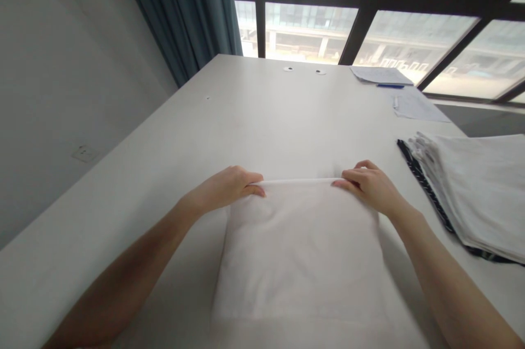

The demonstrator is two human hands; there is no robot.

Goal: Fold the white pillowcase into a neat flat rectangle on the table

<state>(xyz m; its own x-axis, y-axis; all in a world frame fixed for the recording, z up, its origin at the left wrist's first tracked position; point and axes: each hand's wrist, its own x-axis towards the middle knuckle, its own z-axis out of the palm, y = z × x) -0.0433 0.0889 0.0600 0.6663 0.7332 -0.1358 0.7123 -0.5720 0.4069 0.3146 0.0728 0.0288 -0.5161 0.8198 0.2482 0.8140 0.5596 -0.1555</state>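
Observation:
A piece of white cloth (pixel 303 250) is stretched out in front of me over the white table (pixel 287 124), its far edge pulled straight between my hands. My left hand (pixel 233 186) pinches the far left corner between thumb and fingers. At the far right corner, my right hand (pixel 366 180) grips the same edge, thumb on the near side. Soft wrinkles run across the middle of the cloth. Its near end blurs out at the bottom of the view.
To the right lies a stack of folded white cloths (pixel 484 190) with a dark patterned cloth (pixel 426 187) underneath. Papers (pixel 381 75) and a blue pen (pixel 390 86) lie at the far right, by the window (pixel 311 26). A blue curtain (pixel 197 15) hangs behind the table's far left corner.

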